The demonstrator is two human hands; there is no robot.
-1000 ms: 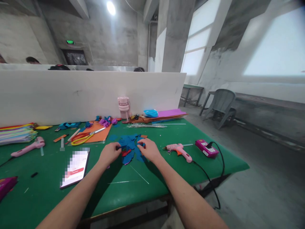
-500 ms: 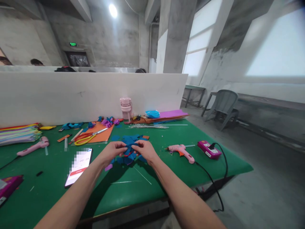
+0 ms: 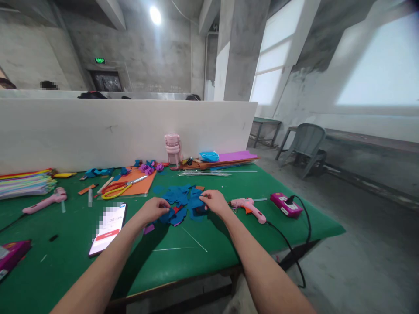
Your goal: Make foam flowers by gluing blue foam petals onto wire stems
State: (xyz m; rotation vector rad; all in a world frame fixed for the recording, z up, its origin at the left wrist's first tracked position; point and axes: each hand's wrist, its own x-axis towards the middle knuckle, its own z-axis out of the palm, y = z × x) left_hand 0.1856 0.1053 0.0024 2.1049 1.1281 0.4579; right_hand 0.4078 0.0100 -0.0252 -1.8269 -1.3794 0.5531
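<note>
Over the middle of the green table, my right hand [image 3: 214, 202] pinches a blue piece of paper [image 3: 195, 199] by its right edge. Loose blue paper pieces [image 3: 176, 194] lie in a heap between my hands, with a bit of red [image 3: 176, 209] showing among them. At the heap's left side is my left hand [image 3: 156, 210], thumb and fingers drawn together. Whether a scrap is caught between those fingertips is hidden. A small purple scrap [image 3: 149, 229] rests just below that hand.
A pink glue gun [image 3: 247, 205] lies to the right, corded to a magenta box [image 3: 286, 205]. On the left are a phone [image 3: 109, 229], yellow-and-red-handled scissors [image 3: 119, 190] on an orange sheet [image 3: 142, 187], and a second glue gun [image 3: 46, 203]. A white partition [image 3: 131, 131] stands behind.
My hands have moved apart. The right hand has gone right with a blue paper piece, and the left has shifted slightly left, uncovering more of the heap.
</note>
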